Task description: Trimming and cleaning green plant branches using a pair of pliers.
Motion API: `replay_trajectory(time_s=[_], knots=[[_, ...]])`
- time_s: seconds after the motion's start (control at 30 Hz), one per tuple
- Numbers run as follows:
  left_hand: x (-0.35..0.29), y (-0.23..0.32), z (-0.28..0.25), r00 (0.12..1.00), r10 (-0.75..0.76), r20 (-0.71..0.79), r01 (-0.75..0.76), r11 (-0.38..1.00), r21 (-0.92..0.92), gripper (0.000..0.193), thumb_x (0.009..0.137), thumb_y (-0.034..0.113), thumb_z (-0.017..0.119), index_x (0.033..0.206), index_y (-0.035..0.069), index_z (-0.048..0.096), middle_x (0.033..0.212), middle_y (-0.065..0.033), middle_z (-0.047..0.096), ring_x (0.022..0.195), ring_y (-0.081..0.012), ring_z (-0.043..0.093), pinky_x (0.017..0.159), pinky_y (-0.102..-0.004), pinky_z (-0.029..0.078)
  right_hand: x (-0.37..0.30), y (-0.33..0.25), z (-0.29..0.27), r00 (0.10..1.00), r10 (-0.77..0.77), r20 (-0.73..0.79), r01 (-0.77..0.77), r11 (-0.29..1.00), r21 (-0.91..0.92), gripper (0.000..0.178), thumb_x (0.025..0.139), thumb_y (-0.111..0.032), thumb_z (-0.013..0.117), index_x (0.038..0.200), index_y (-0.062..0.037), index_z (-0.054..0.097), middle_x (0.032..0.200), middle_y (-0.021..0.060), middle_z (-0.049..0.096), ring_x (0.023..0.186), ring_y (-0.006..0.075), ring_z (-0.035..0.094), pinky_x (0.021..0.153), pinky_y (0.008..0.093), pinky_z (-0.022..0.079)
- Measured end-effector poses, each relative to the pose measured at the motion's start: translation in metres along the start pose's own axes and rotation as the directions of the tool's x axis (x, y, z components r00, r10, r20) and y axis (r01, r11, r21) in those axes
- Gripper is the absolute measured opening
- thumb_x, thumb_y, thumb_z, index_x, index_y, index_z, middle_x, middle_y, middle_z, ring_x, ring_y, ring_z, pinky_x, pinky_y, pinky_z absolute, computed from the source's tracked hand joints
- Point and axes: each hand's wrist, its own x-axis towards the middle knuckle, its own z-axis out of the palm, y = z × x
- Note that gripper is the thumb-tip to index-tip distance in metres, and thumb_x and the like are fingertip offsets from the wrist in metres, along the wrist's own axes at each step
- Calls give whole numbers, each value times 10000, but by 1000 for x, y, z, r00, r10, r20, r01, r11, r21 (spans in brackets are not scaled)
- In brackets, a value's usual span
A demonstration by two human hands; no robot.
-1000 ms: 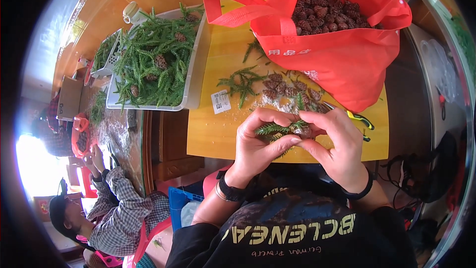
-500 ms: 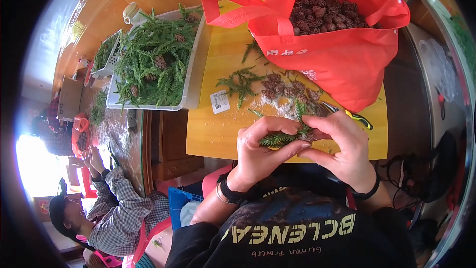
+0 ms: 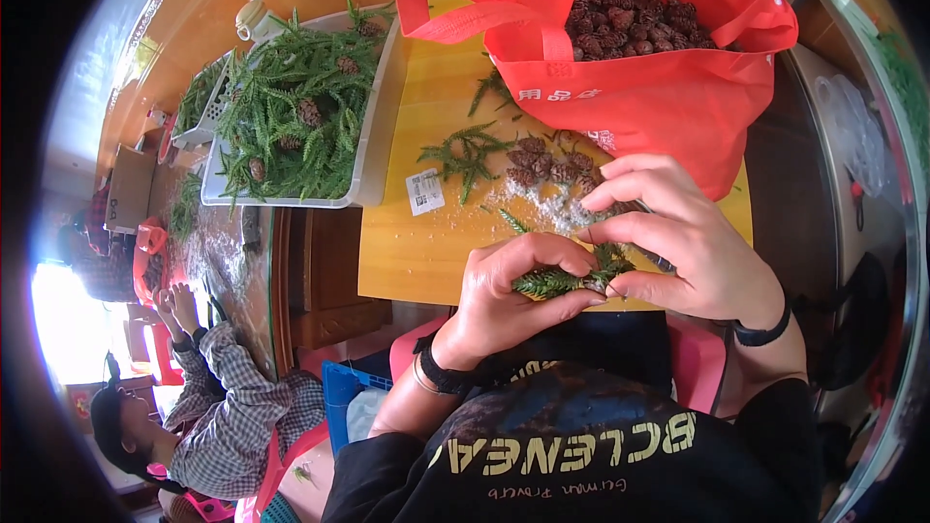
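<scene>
Tub (image 3: pixel 380 136) already looks heaped with greenery (image 3: pixel 315 126), left fingers (image 3: pixel 544 252) pinching a sprig (image 3: pixel 544 283), can't tell if right fingers (image 3: pixel 647 232) grip, loads of cones (image 3: pixel 635 27) left

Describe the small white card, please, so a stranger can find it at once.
On the yellow tabletop, look just right of the large white bin full of green sprigs. The card lies flat there, beside a loose green sprig. Unlike that leafy neighbour, it is white and rectangular, with a dark printed patch.
</scene>
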Motion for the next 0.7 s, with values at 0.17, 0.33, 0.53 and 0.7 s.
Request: replay_trajectory(time_s=[0.17, 0.33, 0.53, 0.7], knots=[[-1, 5, -6, 996, -91, 25, 90, 995, 28, 298, 631, 46, 793, 819, 39, 562, 857, -106, 656, 812, -156, 633, 734, -278, 503, 1, 6, 9, 998, 61, 32, -67, 966, 249, 290, 718, -243, 700, 875, -22, 599, 1087, 86, 530, 1115, 313, 432, 937, 410, 347], [3, 8, -7, 989, -148, 18, 146, 986, 78, 300, 634, 63, 797, 829, 39, 571, 844, -82, 663, 790, -113, 625, 703, -257, 502, 1, 9, 13, 988, 154, -21, -132, 903, 409, 237, 743, -228, 696, 828, -33, 593, 1050, 91, 546, 1133, 294, 423, 952, 412, 317], [5, 6, -7, 996, -93, -1, 93, 987, 128, 296, 636, 74, 796, 820, 48, 566, 819, -78, 662, 767, -135, 643, 675, -250, 508, 1, 8, 16, 981, 185, -52, -147, 896, 419, 180, 724, -170, 713, 776, -45, 594, 998, 76, 555, 1118, 296, 427, 950, 412, 309], [6, 5, -6, 999, -43, -28, 46, 987, 154, 308, 624, 57, 794, 819, 50, 556, 811, -84, 660, 756, -168, 654, 661, -261, 515, 3, 6, 17, 980, 163, -116, -112, 928, 354, 150, 681, -33, 696, 789, -51, 594, 950, 56, 576, 1062, 278, 472, 915, 382, 361]])
